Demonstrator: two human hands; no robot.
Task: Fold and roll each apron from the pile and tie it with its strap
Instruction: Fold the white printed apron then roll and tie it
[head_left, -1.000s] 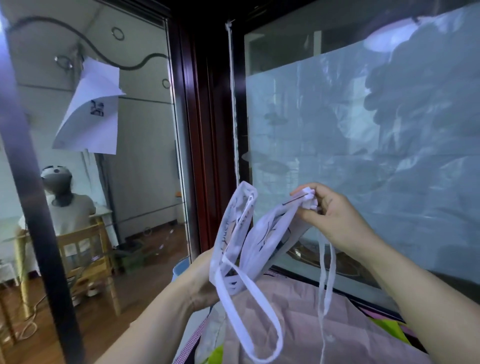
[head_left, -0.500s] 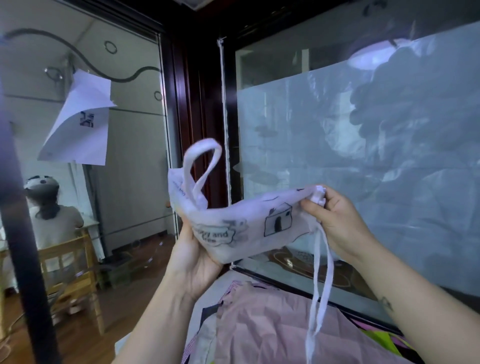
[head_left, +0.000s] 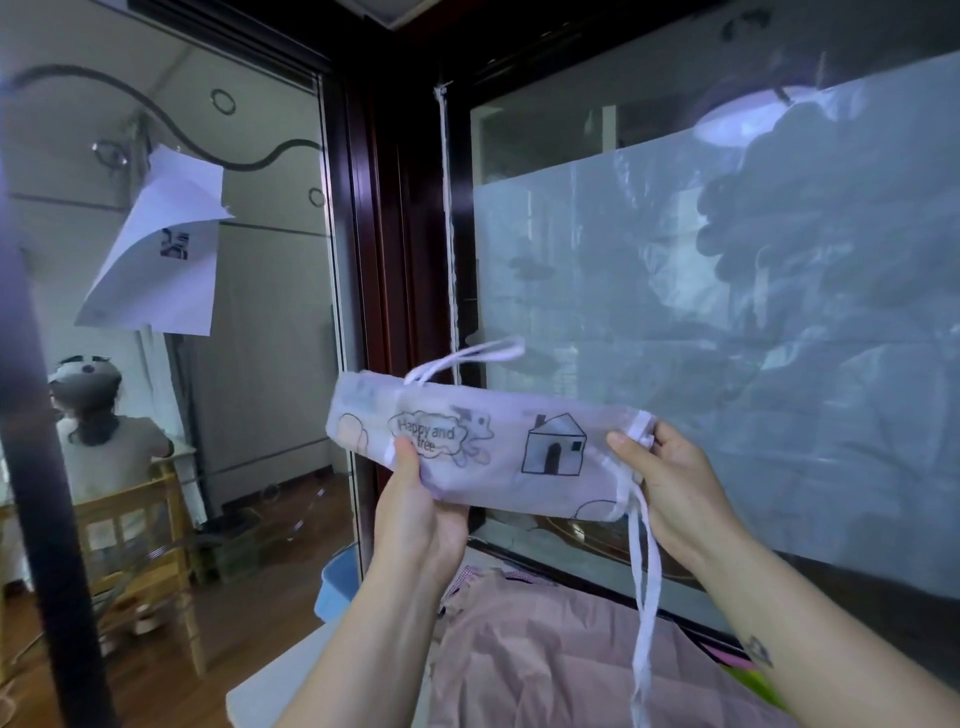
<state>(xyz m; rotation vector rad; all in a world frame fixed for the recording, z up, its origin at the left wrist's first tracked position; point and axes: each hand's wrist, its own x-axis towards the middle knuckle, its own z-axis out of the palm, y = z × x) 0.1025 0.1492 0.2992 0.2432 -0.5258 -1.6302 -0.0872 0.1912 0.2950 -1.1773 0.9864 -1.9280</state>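
Folded white apron held level in air above pink pile at desk far edge. I see left hand gripping its left part, thumb on print. Right hand pinches right end. Strap dangles from there.

A white table shows at the bottom, only its left corner bare. A crumpled pink apron lies spread over most of it. A checked cloth peeks out at the apron's far left edge, and a green cloth shows just right of the apron.
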